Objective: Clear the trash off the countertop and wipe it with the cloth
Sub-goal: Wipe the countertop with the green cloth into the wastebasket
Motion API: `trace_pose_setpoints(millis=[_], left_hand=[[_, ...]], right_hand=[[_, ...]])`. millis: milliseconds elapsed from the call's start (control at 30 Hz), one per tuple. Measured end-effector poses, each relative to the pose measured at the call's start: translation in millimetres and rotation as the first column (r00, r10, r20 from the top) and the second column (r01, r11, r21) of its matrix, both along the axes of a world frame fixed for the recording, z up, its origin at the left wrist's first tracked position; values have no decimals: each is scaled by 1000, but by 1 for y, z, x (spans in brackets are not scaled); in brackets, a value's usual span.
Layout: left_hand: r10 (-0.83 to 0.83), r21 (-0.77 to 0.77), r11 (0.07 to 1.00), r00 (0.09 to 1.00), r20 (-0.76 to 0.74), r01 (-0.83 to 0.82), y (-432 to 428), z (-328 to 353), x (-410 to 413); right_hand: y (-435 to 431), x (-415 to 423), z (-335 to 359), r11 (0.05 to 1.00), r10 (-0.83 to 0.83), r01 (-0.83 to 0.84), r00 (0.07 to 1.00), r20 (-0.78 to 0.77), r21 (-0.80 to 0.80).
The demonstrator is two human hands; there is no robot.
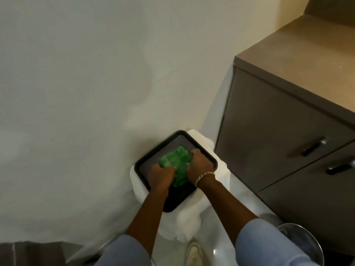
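— Over the black square bin (211,160) with white liner, left of the brown cabinet (269,131): crumpled green cloth (177,162).
— Clenched by both: left hand (162,174) near, right hand (199,163) beside.

One head-worn view here, looking steeply down from above the person's outstretched arms, facing a pale plaster wall (76,93), with a grey-brown wooden cabinet (288,121) close at right.

The green cloth (177,164) is crumpled into a soft bundle. It sits between the left grip (162,174) and the right grip (199,164), both closed on it, over the black bin (206,154).
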State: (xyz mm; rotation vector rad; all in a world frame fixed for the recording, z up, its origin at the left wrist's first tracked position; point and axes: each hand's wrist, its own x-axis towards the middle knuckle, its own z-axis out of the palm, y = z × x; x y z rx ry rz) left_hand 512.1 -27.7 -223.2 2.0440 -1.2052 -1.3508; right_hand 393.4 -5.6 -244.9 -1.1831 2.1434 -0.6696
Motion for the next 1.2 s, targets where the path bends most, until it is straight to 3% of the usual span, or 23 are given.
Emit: trace_pose_setpoints(millis=[133,200,267,333,433,500,567,667,733,833,967,1067,1200], left_hand=[[-4,-50,999,960,-279,-11,12,11,-19],[-89,-68,995,919,-385,68,30,15,-43],[-264,-106,965,880,-394,242,59,11,-75],[-432,-103,899,821,-374,426,94,-1,-107],[-591,-11,774,718,-368,633,150,-46,-166],[-654,59,687,652,-383,724,186,-85,-203],[-656,158,616,614,-440,772,222,-136,-240],[-515,350,566,652,-556,746,262,-218,-287],[-597,316,599,673,-437,736,282,-286,-307],[-807,207,578,590,7,789,298,-375,-314],[-914,330,391,404,33,859,302,-442,-310],[-909,278,415,410,77,866,298,-436,-310],[-923,246,381,381,47,891,285,-353,-296]], right_hand=[[42,-24,11,947,-141,212,949,280,-241],[83,-48,14,903,-194,301,922,334,-307],[134,-73,10,869,-252,342,928,275,-357],[187,-91,-2,877,-272,292,956,108,-382],[263,-117,-38,963,-238,209,956,-170,-171],[301,-135,-79,969,-246,241,926,-287,-52],[337,-156,-132,935,-351,354,906,-237,-30],[382,-181,-219,801,-598,591,797,-79,-100],[407,-193,-279,720,-692,683,720,-52,-123],[431,-207,-350,706,-707,697,704,-66,-126],[443,-207,-394,667,-742,732,670,-31,-140],[449,-201,-380,573,-810,812,582,78,-106],[444,-186,-287,453,-834,891,416,362,20]])
